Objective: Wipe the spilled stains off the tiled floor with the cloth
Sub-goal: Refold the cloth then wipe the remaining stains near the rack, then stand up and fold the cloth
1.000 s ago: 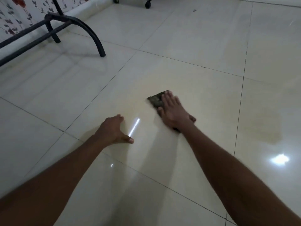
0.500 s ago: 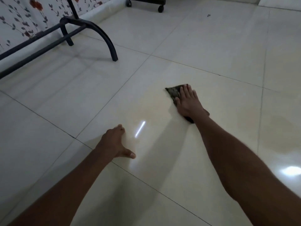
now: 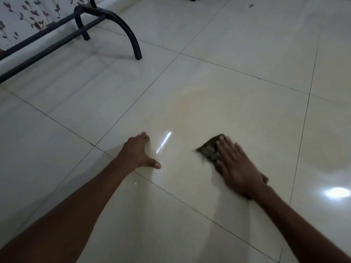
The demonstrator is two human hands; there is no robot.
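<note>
A small dark cloth point(image 3: 209, 149) lies flat on the glossy cream tiled floor point(image 3: 237, 63). My right hand point(image 3: 236, 166) presses on it with straight, spread fingers and covers most of it; only its left part shows. My left hand point(image 3: 139, 153) rests on the floor to the left of the cloth, thumb spread out. A faint yellowish stain point(image 3: 190, 105) spreads over the tile beyond both hands. A wider brownish stain point(image 3: 326, 149) marks the tile to the right of my right hand.
A black metal furniture frame point(image 3: 121, 25) with a curved leg stands at the far left, against a flower-patterned wall point(image 3: 22, 14). A small dark speck point(image 3: 251, 5) lies on the far floor. Light reflections glare between my hands and at the right edge.
My right hand has dragged the cloth back toward me and nearer to my left hand. The left hand stays planted in place.
</note>
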